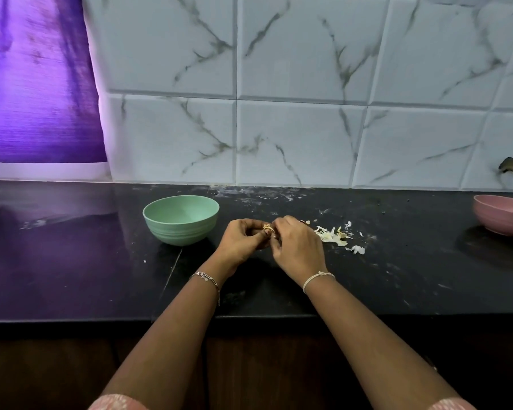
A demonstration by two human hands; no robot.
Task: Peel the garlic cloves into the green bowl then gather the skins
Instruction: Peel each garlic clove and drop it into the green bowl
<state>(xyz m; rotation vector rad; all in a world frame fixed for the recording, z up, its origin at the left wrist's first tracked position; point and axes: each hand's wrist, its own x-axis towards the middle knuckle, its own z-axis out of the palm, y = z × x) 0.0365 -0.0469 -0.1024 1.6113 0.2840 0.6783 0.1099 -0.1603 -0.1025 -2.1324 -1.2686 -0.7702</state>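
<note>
The green bowl [178, 232] stands upright on the black countertop [71, 261], left of the hands and just beside them. This probably keeps the drop for a peeled clove short. No clove shows in the visible part of its interior.

The left hand [243, 241] is held above the counter, right of the bowl, with its fingers curled and pinching the garlic clove [267, 228]. It likely serves as the steadying grip. The clove sits between the two hands, mostly hidden, with a strip of skin showing.

The right hand [293, 244] meets the left, its fingertips closed on the same clove, apparently to pull the skin away.

The loose skins [333, 234] lie scattered on the counter just right of the right hand, on the side away from the bowl, which keeps waste out of it. Gathering is not yet done.

A pink bowl [501, 218] stands well apart at the far right.
</note>
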